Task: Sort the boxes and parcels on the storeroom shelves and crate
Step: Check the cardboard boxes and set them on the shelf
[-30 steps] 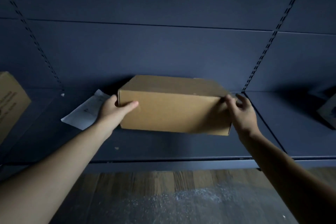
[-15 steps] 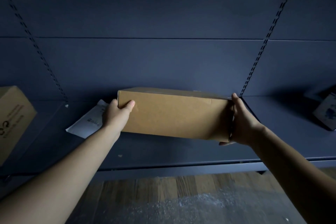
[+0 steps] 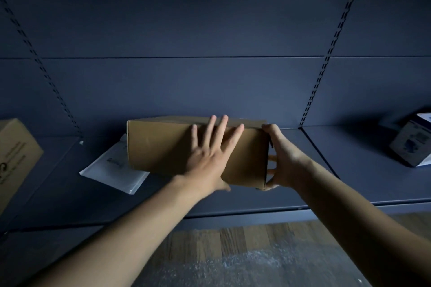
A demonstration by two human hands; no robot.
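A plain brown cardboard box [image 3: 161,147] sits at the middle of the dark blue shelf [image 3: 233,201], long side toward the camera, close to the back panel [image 3: 186,88]. Whether its base rests fully on the shelf or is raised slightly cannot be told. Its left part overlaps a flat white plastic mailer [image 3: 109,172] lying on the shelf.

The left hand [image 3: 210,161] lies flat against the box's front face, fingers [image 3: 221,131] straight and spread, the tips reaching the top edge. The right hand [image 3: 288,161] grips the box's right end: the thumb sits on the top corner and the fingers [image 3: 272,158] curl round the end face.

A larger printed cardboard carton [image 3: 16,156] stands at the far left, and a small printed box [image 3: 411,144] lies tilted on the next shelf bay to the right, well apart from the hands. Slotted uprights [image 3: 326,58] run up the back panel. Below the shelf are wooden floorboards [image 3: 245,240].
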